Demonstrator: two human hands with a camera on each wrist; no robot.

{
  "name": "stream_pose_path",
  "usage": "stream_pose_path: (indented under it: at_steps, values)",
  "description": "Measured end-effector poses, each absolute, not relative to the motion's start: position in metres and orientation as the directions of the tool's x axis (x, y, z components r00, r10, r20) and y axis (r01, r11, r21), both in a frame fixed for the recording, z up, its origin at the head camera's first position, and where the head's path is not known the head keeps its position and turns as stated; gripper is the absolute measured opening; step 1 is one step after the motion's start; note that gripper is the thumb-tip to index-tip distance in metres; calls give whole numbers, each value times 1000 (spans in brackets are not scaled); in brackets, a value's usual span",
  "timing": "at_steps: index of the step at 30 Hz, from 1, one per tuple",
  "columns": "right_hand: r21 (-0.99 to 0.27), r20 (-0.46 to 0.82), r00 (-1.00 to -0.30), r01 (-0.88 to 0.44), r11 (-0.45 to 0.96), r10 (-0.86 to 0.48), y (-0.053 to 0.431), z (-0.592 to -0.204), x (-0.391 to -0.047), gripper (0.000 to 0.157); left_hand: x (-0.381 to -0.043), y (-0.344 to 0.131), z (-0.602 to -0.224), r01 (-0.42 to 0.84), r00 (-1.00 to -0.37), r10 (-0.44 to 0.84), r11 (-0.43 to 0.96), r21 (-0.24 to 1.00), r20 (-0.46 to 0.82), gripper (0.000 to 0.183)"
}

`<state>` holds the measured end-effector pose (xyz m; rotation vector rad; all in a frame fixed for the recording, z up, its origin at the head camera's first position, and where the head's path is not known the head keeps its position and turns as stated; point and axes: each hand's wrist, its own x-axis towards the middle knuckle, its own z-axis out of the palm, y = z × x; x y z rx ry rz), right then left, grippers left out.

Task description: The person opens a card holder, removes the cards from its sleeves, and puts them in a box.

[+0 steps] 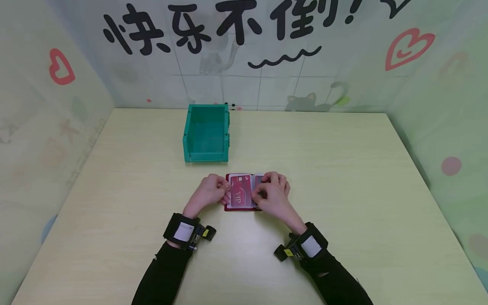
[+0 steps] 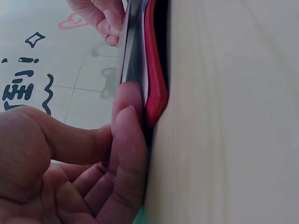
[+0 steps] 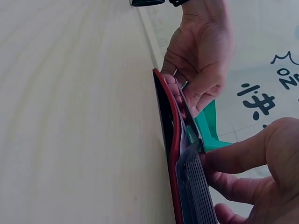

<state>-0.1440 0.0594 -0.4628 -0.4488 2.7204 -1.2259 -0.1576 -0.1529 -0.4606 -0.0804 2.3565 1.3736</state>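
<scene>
1. Done so far: your card holder [image 1: 241,209] lies opened out on the tabletop [image 1: 343,182], on the near side of the teal bin [image 1: 206,157], and its left page shows the VIP card [image 1: 240,192].
2. Your left hand [image 1: 208,192] pinches that page's left edge between thumb and fingers; you can't tell from here whether it grips the card itself or only its sleeve.
3. Your right hand [image 1: 275,195] has thumb and forefinger together at the card's inner edge, beside the stack of clear sleeves [image 3: 196,186]; again, card or sleeve is unclear.
4. The right-wrist view shows the page you're holding raised off the red cover [image 3: 174,130], with a gap between them.
5. Judging by both hands on that page, you seem mid-way through handling this card. Whether it's going in or coming out isn't settled by these views.
6. Not yet done: the holder isn't folded closed, and it sits outside the bin.
</scene>
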Motion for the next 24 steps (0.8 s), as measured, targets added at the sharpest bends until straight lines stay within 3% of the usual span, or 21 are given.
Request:
stream_pose_path:
  at_steps: [24]
  values:
    - [-741,-36,-948,-186,646,-315,60,-462,-147,12,-157,-153,-459,-234,-914,170,520,821,-368,21]
